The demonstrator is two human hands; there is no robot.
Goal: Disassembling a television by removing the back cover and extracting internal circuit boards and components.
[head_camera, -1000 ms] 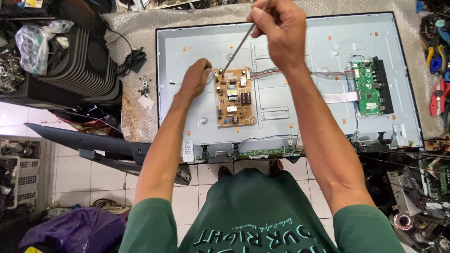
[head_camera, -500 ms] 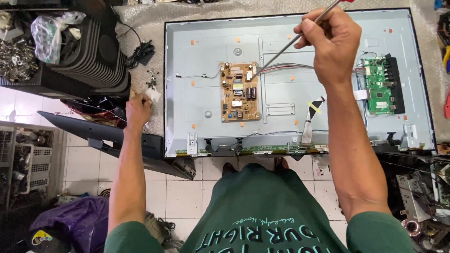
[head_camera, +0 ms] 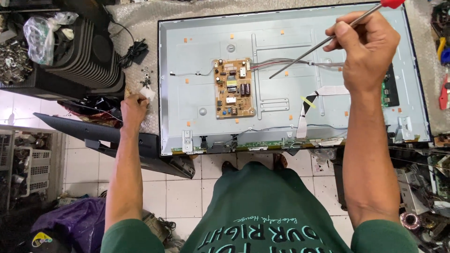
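at far left a black ribbed plastic cover point(head_camera: 79, 56) lies on the bench. the left hand point(head_camera: 133, 108) rests beside the panel's left edge, fingers pinched on a small white scrap point(head_camera: 148, 93), loose dark screws point(head_camera: 146, 77) just above. the tan circuit board point(head_camera: 234, 88) sits on the grey metal tv back panel point(head_camera: 281, 56). the right hand point(head_camera: 365, 49) is closed around a long red-handled screwdriver point(head_camera: 323, 42), tip hovering right of the board.

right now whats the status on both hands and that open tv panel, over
Right hand grips long screwdriver, tip raised above open TV back panel. Left hand off panel, at small white piece near loose screws. Tan circuit board uncovered, nothing over it.
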